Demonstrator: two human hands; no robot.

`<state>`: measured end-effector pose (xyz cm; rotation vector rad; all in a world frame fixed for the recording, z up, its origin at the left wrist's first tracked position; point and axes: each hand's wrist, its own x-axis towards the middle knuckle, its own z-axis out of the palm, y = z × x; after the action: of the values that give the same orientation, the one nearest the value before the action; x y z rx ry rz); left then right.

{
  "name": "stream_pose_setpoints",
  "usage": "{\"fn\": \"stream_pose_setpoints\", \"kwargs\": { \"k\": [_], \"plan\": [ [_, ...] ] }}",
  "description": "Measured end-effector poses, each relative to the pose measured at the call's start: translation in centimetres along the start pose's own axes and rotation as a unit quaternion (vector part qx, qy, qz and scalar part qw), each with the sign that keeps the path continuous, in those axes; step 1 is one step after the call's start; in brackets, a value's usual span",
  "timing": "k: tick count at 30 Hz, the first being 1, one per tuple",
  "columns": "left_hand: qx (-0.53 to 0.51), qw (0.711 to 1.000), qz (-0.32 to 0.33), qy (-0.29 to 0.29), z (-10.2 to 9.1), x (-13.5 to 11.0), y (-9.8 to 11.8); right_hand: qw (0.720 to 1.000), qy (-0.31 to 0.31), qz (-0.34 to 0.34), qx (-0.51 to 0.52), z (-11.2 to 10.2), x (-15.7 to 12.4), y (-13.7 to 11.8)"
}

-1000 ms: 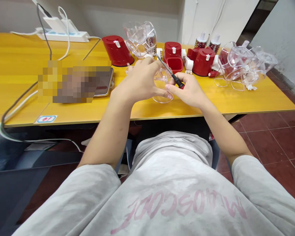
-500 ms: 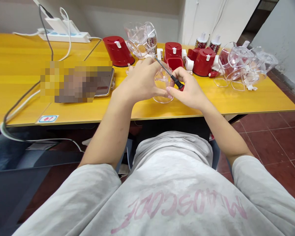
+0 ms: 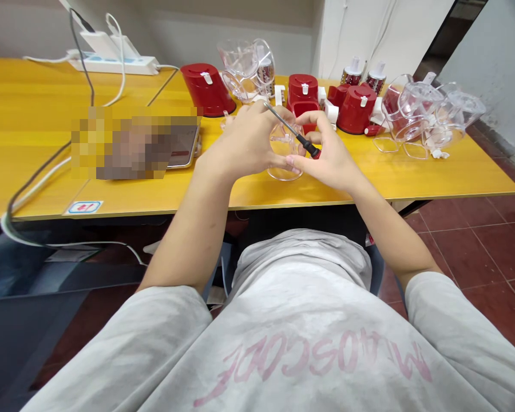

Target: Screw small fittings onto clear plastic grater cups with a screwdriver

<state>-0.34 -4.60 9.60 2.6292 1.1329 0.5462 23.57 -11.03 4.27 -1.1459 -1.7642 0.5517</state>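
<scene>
My left hand (image 3: 246, 140) is curled round a clear plastic part (image 3: 285, 174) with a rounded rim, low over the table. Its thumb presses the near side of the part, and most of the far fingers are hidden. A screwdriver (image 3: 301, 141) with a black and red handle lies across my right hand (image 3: 331, 157), its metal shaft slanting up and left over the part. The right thumb touches the clear part near the left thumb, while the right index finger arches above it.
Red plastic housings (image 3: 206, 88) stand along the back of the yellow table (image 3: 450, 177). Clear plastic parts (image 3: 420, 103) are piled at the right, others at the back. A phone-like device (image 3: 183, 146) lies left of my hands. Cables run from a white power strip (image 3: 120, 63).
My right index finger has lifted and arched away from the clear part. The right thumb has slid slightly left; my left hand and the part have barely moved.
</scene>
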Motion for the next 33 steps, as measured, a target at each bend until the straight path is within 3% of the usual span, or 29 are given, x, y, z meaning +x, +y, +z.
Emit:
{"fn": "stream_pose_setpoints", "kwargs": {
  "k": [7,12,22,28,33],
  "plan": [
    [0.028,0.999,-0.016,0.015,-0.2,-0.4,1.1,0.999,-0.008,0.033,0.006,0.2,0.3,1.9],
    [0.063,0.998,-0.029,0.008,-0.6,-0.6,2.2,0.999,0.015,0.017,-0.026,-0.8,0.2,1.5],
    [0.017,1.0,-0.003,0.013,-0.1,-0.3,0.5,0.999,-0.007,-0.011,-0.051,-3.4,0.2,0.5],
    [0.0,0.999,0.011,0.031,0.3,0.0,-0.4,0.995,-0.052,-0.005,-0.082,-6.3,-0.2,-0.1],
    [-0.006,1.0,0.012,0.009,-0.1,-0.5,0.2,0.992,-0.035,-0.008,-0.123,-10.1,-1.0,-0.8]
  ]
}}
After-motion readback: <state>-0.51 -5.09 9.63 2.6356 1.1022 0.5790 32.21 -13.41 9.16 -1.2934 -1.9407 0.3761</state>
